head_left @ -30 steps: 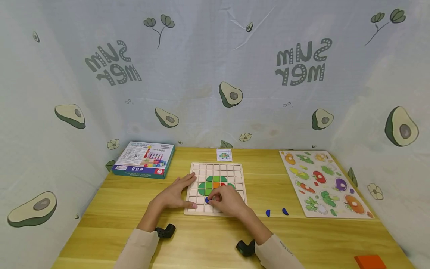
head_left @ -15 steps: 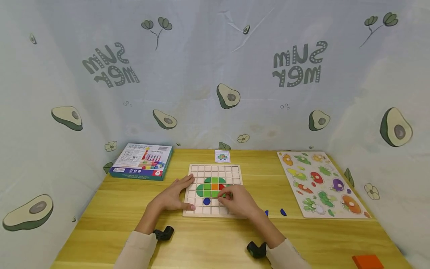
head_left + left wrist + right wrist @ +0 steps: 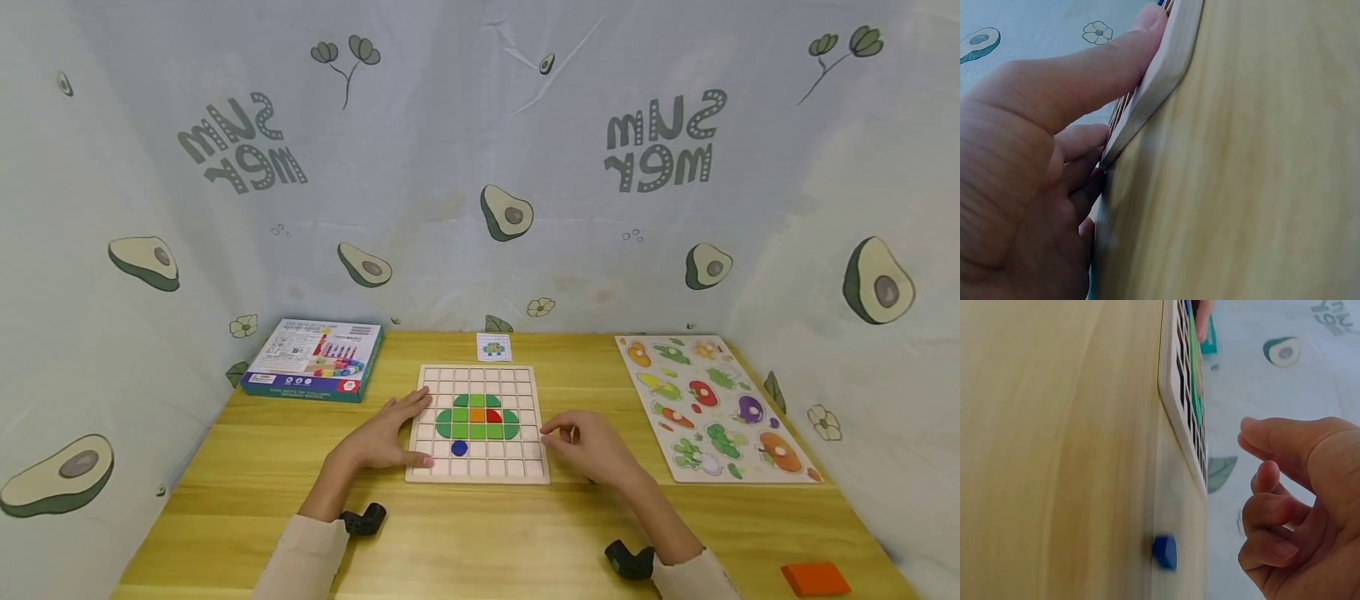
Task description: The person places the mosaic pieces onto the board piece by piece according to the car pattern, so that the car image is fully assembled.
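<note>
A square wooden grid board (image 3: 517, 471) lies on the table. On it sit green, orange and red pieces (image 3: 477, 414) in a rounded shape, with a round blue patch (image 3: 459, 448) below at the left. My left hand (image 3: 384, 436) rests at the board's left edge, fingers and thumb spread, fingertips over the rim. My right hand (image 3: 592, 450) hovers just past the board's right edge, fingers loosely bent and thumb near the index finger, holding nothing. In the right wrist view a small blue piece (image 3: 1165, 552) lies on the table; in the head view the hand mostly covers that area.
A printed card (image 3: 493, 347) with a similar pattern lies behind the board. A boxed toy set (image 3: 313, 360) is at the back left. The vegetable puzzle board (image 3: 716, 408) lies to the right, and an orange block (image 3: 816, 578) sits near the front right.
My right hand has left the blue piece on the board and moved right, off the board, over the loose blue half-circles. My left hand has kept its place at the edge.
</note>
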Demonstrator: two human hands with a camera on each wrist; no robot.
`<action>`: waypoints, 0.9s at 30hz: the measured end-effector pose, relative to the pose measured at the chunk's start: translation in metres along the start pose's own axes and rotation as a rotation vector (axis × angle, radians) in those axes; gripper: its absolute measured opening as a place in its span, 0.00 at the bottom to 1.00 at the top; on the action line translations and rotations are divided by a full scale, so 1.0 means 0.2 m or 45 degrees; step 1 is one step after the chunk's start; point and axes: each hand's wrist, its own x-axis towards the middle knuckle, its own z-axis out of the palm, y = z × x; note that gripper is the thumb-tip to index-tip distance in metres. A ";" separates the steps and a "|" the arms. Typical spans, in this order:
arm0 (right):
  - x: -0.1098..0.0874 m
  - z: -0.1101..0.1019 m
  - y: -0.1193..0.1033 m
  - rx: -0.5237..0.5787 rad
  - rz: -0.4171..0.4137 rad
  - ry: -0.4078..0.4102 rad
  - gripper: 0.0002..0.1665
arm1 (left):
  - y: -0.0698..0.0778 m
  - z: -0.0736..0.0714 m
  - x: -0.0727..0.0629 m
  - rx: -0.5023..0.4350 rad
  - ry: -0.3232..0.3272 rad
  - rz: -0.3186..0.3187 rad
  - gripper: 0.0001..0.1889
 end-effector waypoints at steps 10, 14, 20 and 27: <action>-0.11 -0.20 0.19 -0.040 -0.039 0.083 0.10 | 0.00 0.00 0.00 -0.009 -0.005 -0.012 0.57; -0.15 -0.25 0.26 -0.078 -0.045 0.088 0.10 | 0.00 0.01 0.00 -0.015 0.001 0.000 0.57; -0.20 -0.28 0.33 -0.029 -0.052 -0.030 0.10 | 0.00 0.00 0.00 -0.008 0.004 0.010 0.57; -0.22 -0.24 0.34 0.085 -0.222 -0.220 0.12 | 0.01 0.00 0.00 -0.013 0.003 0.006 0.57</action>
